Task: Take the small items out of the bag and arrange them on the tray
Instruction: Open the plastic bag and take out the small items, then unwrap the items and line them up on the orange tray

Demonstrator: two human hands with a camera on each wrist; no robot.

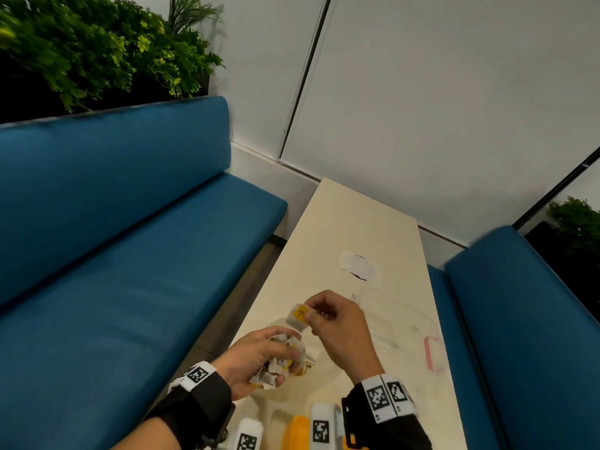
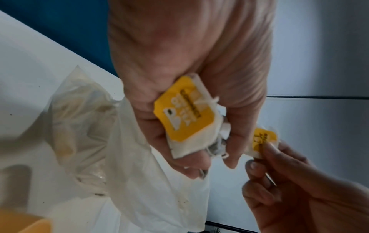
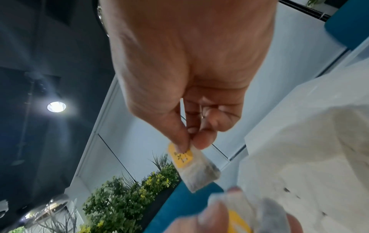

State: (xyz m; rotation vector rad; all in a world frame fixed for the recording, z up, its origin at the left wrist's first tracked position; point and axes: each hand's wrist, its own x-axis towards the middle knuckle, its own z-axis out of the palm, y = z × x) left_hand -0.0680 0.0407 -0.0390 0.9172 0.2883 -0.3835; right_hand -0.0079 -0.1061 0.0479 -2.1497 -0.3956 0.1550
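Note:
My left hand [image 1: 259, 358] grips a bunch of tea bags [image 1: 282, 362] with yellow tags above the near part of the table; in the left wrist view the bunch [image 2: 189, 119] is clamped between thumb and fingers. My right hand [image 1: 328, 319] pinches a single tea bag [image 1: 298, 316] by its yellow tag, held in the air just above and right of the bunch; the same tea bag [image 3: 197, 167] hangs from thumb and forefinger. A crumpled clear plastic bag [image 2: 83, 126] lies on the table under my left hand. The clear tray [image 1: 399, 323] sits to the right of my hands.
The cream table [image 1: 357, 222] runs away from me between two blue benches [image 1: 113, 238]. A white paper scrap [image 1: 358, 266] lies beyond the tray. A pink handle [image 1: 430, 355] sits at the tray's near right. An orange and white object [image 1: 305, 430] lies at the near edge.

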